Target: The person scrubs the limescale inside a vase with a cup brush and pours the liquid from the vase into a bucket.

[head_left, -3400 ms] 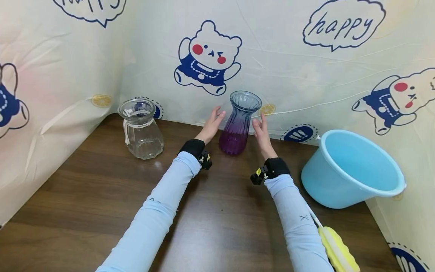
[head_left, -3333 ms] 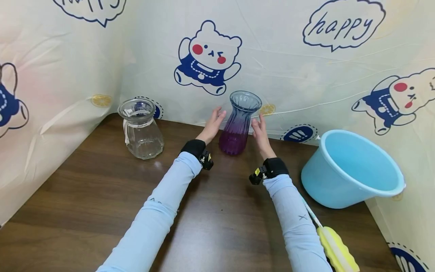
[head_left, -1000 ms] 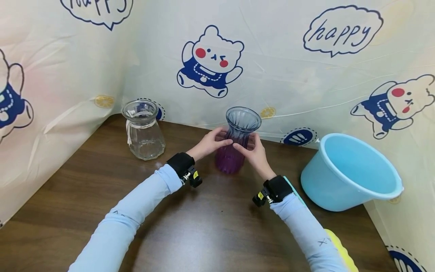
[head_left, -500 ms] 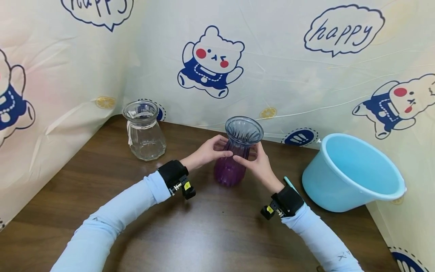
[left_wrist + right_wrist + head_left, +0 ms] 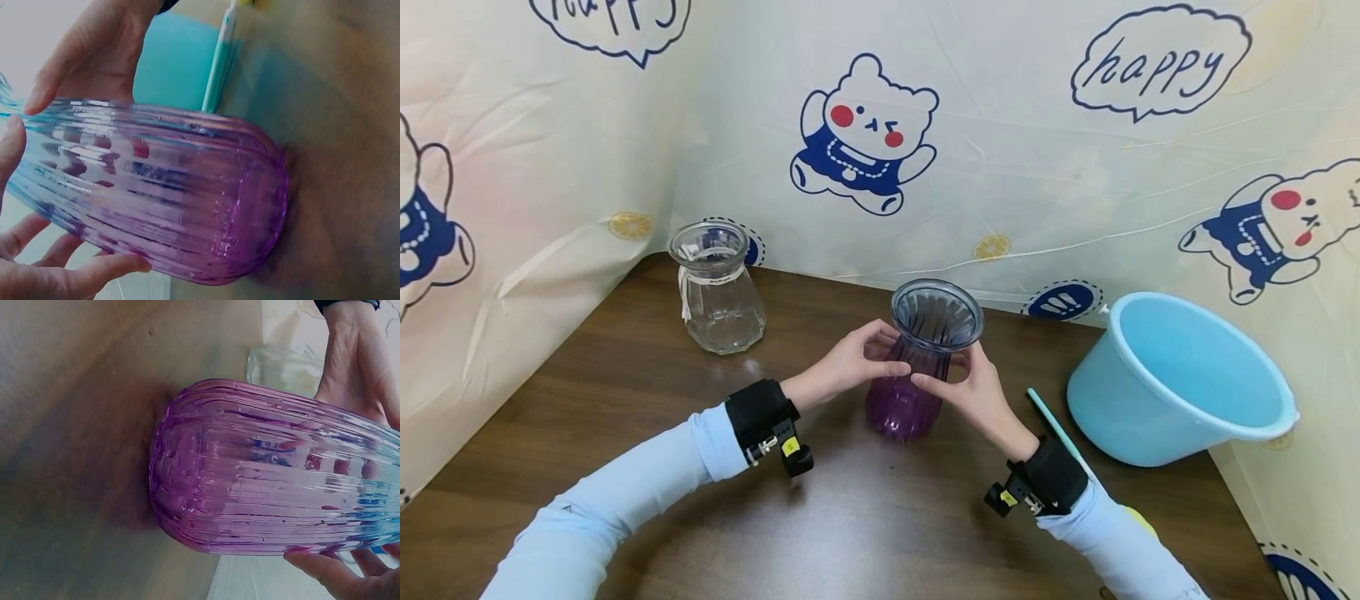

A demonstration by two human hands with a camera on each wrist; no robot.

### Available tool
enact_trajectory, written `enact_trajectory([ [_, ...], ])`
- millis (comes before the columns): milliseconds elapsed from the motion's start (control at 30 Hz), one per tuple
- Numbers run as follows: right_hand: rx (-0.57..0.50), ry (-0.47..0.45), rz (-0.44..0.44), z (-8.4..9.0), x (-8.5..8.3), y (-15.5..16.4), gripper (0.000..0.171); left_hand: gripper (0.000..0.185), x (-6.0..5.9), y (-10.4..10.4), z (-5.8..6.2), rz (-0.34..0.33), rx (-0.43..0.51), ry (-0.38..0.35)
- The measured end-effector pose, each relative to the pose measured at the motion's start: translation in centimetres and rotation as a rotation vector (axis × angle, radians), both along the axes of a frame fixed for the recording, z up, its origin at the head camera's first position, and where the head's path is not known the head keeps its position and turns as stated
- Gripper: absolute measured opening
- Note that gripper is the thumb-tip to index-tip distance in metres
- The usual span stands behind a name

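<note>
A ribbed glass vase (image 5: 917,367), purple at the base and grey-blue at its flared mouth, stands upright in the middle of the dark wooden table (image 5: 625,400). My left hand (image 5: 857,367) grips its neck from the left and my right hand (image 5: 958,387) grips it from the right, fingers curled round the glass. The left wrist view shows the vase (image 5: 175,194) with my left fingers (image 5: 56,275) beneath it. In the right wrist view the vase (image 5: 262,481) fills the frame and my right fingers (image 5: 337,569) wrap its neck. Whether the base touches the table I cannot tell.
A clear glass jar (image 5: 717,287) tied with a white string stands at the back left. A light blue bucket (image 5: 1180,383) leans at the right. A teal handle (image 5: 1052,421) lies between my right wrist and the bucket. A bear-print sheet (image 5: 865,133) walls the table's back and sides.
Both hands closed from open beside the vase onto its neck. The vase has since come toward me across the table, away from the back sheet.
</note>
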State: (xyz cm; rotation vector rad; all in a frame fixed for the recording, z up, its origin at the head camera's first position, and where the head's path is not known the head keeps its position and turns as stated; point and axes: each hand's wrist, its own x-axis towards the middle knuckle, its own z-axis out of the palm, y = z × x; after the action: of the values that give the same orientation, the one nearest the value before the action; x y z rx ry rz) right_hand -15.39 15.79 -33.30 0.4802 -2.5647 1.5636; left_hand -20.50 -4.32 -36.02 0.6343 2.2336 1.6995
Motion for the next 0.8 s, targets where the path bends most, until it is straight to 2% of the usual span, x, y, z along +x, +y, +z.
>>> enact_trajectory([
  [100, 0.012, 0.019, 0.001, 1.0, 1.5, -0.4, 0.076, 0.041, 1.0, -0.1, 0.0, -0.004, 0.019, 0.012],
  [200, 0.028, 0.046, 0.010, 1.3, 2.4, -0.5, 0.075, 0.039, 2.0, -0.2, 0.0, -0.001, 0.024, 0.022],
  [533, 0.061, 0.150, 0.048, 1.2, 4.8, -0.7, 0.074, 0.039, 5.1, -0.7, 0.0, -0.013, 0.048, 0.033],
  [667, 0.073, 0.163, 0.056, 1.1, 5.6, -0.7, 0.071, 0.039, 6.1, -0.8, 0.1, -0.013, 0.031, 0.040],
  [800, 0.097, 0.180, 0.063, 1.1, 6.3, -0.6, 0.068, 0.041, 6.9, -0.9, 0.1, -0.041, -0.002, 0.072],
])
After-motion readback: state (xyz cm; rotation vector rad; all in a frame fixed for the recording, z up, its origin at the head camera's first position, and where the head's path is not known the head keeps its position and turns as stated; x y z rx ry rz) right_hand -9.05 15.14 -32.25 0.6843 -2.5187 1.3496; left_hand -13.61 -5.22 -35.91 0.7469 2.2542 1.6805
